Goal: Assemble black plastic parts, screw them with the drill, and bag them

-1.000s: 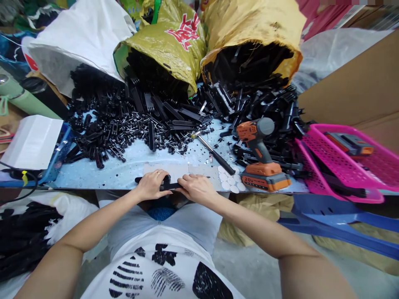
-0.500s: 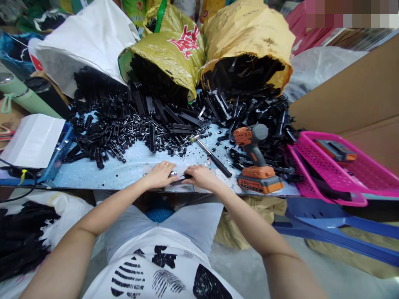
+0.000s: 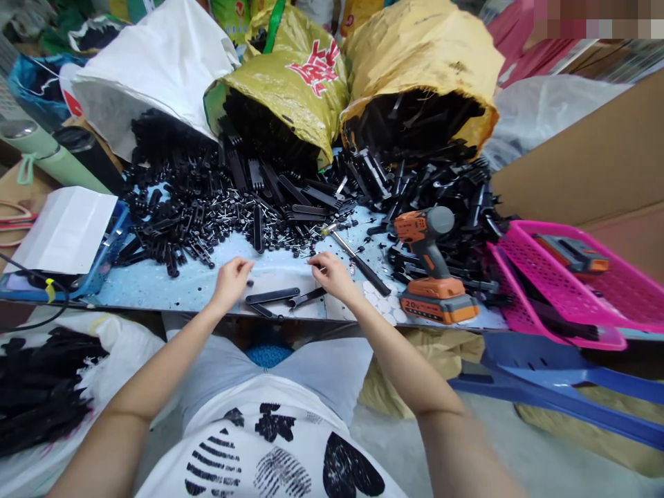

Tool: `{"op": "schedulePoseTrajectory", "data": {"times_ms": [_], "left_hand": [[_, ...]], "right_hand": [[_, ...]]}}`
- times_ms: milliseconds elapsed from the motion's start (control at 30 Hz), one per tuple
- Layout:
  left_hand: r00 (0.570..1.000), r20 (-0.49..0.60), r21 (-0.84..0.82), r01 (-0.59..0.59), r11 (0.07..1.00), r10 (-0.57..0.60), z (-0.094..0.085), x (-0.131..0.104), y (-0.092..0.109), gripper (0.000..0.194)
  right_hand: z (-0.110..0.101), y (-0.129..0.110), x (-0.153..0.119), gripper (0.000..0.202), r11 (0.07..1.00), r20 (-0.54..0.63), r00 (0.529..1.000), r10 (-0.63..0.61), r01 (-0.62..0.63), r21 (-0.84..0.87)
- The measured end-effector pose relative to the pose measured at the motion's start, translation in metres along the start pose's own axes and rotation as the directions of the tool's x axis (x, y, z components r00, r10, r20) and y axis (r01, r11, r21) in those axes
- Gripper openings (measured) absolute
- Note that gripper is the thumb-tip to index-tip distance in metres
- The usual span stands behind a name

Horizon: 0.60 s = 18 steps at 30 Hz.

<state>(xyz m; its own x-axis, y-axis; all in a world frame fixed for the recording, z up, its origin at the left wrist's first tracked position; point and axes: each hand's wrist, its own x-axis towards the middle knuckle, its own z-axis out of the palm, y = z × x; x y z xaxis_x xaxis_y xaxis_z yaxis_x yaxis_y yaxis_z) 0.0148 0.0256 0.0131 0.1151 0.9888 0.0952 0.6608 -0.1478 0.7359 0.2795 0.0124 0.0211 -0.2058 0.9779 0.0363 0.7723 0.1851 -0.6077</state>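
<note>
My left hand (image 3: 232, 280) is raised just above the table's front part, its fingertips pinched together; what they hold, if anything, is too small to make out. My right hand (image 3: 333, 277) is also pinched, near the small screws, and a tiny dark piece may be at its fingertips. Between and below both hands lie a long black plastic strip (image 3: 273, 296) and a second black piece (image 3: 308, 298) with a forked end. Both lie apart from my fingers. To the right of my right hand rests a hammer (image 3: 371, 275) with a black grip.
An orange cordless drill (image 3: 428, 270) stands at the right, beside pink baskets (image 3: 563, 283). Heaps of black plastic parts (image 3: 179, 207) and screws (image 3: 249, 218) cover the back, below the white (image 3: 155, 76), green-gold (image 3: 280, 90) and yellow sacks (image 3: 420, 52). A blue tray (image 3: 98, 266) sits left.
Both hands have lifted off the black pieces at the table edge and moved apart and away from me. The pieces now lie uncovered on the table. The view has shifted slightly.
</note>
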Motion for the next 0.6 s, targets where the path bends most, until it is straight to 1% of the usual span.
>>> {"op": "schedulePoseTrajectory", "data": {"times_ms": [33, 67, 100, 133, 200, 233, 267, 333, 400, 433, 500, 533, 600], "left_hand": [[0.997, -0.021, -0.056, 0.074, 0.996, -0.076, -0.004, -0.013, -0.009, 0.033], [0.992, -0.032, -0.079, 0.118, 0.990, -0.120, -0.006, -0.024, -0.017, 0.034], [0.991, -0.041, -0.069, 0.122, 0.990, -0.125, -0.004, -0.034, -0.023, 0.033], [0.994, -0.049, -0.035, 0.092, 0.995, -0.093, 0.000, -0.041, -0.026, 0.030], [0.998, -0.067, 0.056, -0.016, 0.998, 0.019, 0.009, -0.049, -0.030, 0.022], [0.995, -0.081, 0.089, -0.058, 0.994, 0.065, 0.012, -0.049, -0.031, 0.020], [0.991, -0.105, 0.109, -0.076, 0.991, 0.087, 0.013, -0.047, -0.031, 0.019], [0.978, -0.190, 0.128, -0.056, 0.990, 0.080, 0.008, -0.034, -0.032, 0.020], [0.961, -0.270, 0.157, -0.018, 0.987, 0.060, -0.002, -0.011, -0.033, 0.021], [0.957, -0.286, 0.184, -0.002, 0.983, 0.055, -0.008, 0.003, -0.033, 0.021], [0.966, -0.251, 0.268, 0.004, 0.963, 0.066, -0.015, 0.034, -0.032, 0.024], [0.976, -0.204, 0.320, -0.012, 0.947, 0.081, -0.016, 0.049, -0.031, 0.028], [0.991, -0.062, 0.414, -0.083, 0.906, 0.119, -0.012, 0.077, -0.027, 0.035]], "right_hand": [[-0.001, -0.003, -0.006, 0.025, 0.994, 0.034, 0.999, -0.022, 0.019, 0.107], [0.000, -0.007, -0.011, 0.026, 0.983, 0.069, 0.997, -0.038, 0.025, 0.183], [0.001, -0.011, -0.014, 0.027, 0.975, 0.091, 0.995, -0.047, 0.026, 0.220], [0.004, -0.014, -0.016, 0.027, 0.974, 0.093, 0.994, -0.049, 0.027, 0.223], [0.012, -0.018, -0.016, 0.026, 0.982, 0.043, 0.999, -0.032, 0.023, 0.188], [0.016, -0.018, -0.016, 0.025, 0.983, 0.015, 1.000, -0.010, 0.007, 0.181], [0.019, -0.017, -0.016, 0.026, 0.981, -0.003, 1.000, 0.015, -0.014, 0.192], [0.022, -0.015, -0.017, 0.027, 0.966, -0.005, 0.999, 0.054, -0.051, 0.252], [0.022, -0.013, -0.019, 0.027, 0.955, 0.023, 0.998, 0.058, -0.062, 0.288], [0.021, -0.014, -0.021, 0.026, 0.957, 0.045, 0.998, 0.050, -0.061, 0.283], [0.018, -0.018, -0.024, 0.024, 0.972, 0.077, 0.996, 0.037, -0.054, 0.227], [0.017, -0.021, -0.025, 0.023, 0.982, 0.082, 0.996, 0.031, -0.045, 0.184], [0.016, -0.027, -0.026, 0.021, 0.994, 0.070, 0.997, 0.015, -0.023, 0.105]]}}
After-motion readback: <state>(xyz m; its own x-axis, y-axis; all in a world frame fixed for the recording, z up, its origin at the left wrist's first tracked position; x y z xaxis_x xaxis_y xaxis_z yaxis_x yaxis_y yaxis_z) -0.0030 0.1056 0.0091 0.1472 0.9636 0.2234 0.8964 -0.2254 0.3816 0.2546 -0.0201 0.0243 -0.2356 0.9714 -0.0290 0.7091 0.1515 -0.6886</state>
